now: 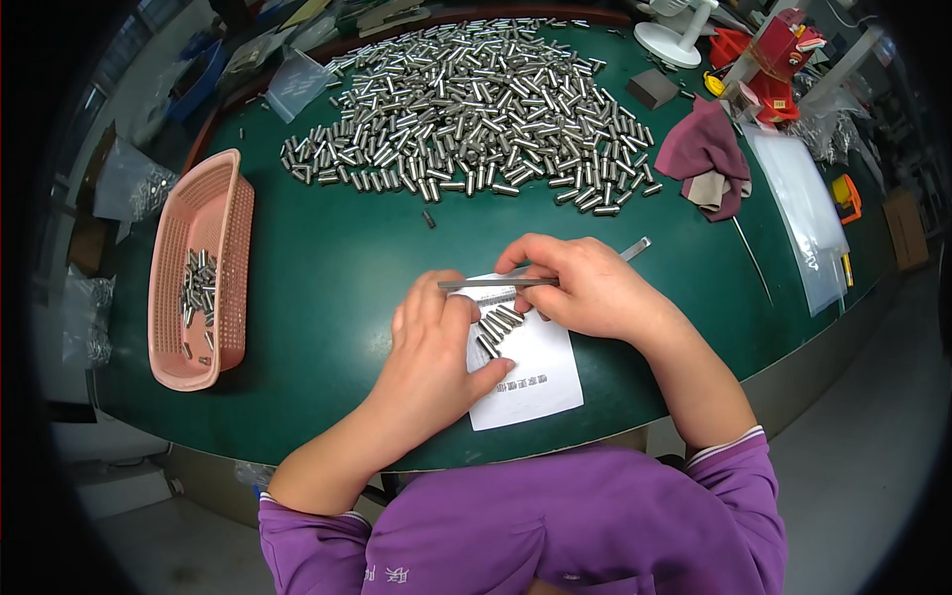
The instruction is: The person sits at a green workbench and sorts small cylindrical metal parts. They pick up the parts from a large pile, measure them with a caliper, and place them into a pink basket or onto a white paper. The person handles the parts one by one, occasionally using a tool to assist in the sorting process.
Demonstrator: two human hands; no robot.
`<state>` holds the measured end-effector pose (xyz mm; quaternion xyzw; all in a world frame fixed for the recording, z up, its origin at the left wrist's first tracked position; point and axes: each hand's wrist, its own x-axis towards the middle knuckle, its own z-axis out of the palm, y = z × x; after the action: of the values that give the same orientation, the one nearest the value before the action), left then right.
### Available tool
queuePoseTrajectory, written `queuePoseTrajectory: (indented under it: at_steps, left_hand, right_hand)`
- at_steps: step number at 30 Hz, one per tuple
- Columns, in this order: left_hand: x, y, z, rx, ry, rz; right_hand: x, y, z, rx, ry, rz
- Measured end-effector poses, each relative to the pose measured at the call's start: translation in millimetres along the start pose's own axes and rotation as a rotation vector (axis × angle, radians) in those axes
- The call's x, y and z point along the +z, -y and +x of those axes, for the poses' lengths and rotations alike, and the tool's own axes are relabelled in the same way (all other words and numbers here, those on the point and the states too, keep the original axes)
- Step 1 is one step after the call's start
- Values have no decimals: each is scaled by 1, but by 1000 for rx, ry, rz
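A sheet of white paper (540,382) lies on the green table in front of me, with a small group of short metal pins (501,325) on it. My right hand (590,288) pinches a thin, flat metal strip (496,283) that stretches left above the pins. My left hand (421,352) rests at the paper's left edge, its fingertips by the strip's left end. It is cupped around the pins, thumb apart from the fingers; part of the pins is hidden behind it. A shiny metal bar (636,248) shows beyond my right hand.
A large heap of metal pins (476,109) covers the far table. One stray pin (428,219) lies nearer. To the left stands a pink basket (230,268) with several pins. A maroon cloth (704,149), a thin rod (754,260) and clear plastic bags (798,208) are on the right.
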<state>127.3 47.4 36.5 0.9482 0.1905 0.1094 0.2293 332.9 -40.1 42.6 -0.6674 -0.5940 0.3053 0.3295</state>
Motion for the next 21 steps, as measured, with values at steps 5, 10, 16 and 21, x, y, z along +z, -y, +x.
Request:
queuePoseTrajectory:
  at_steps: [5,10,16,21]
  left_hand:
    - [1,2,0,31,-20,6]
    - [3,3,0,38,-37,9]
    - [4,2,2,11,-30,-25]
    - [16,2,3,6,-84,-47]
  right_hand:
    - [0,0,0,3,2,1]
    - [-1,1,0,14,6,11]
    - [-1,0,0,-5,7,2]
    - [0,1,1,8,16,16]
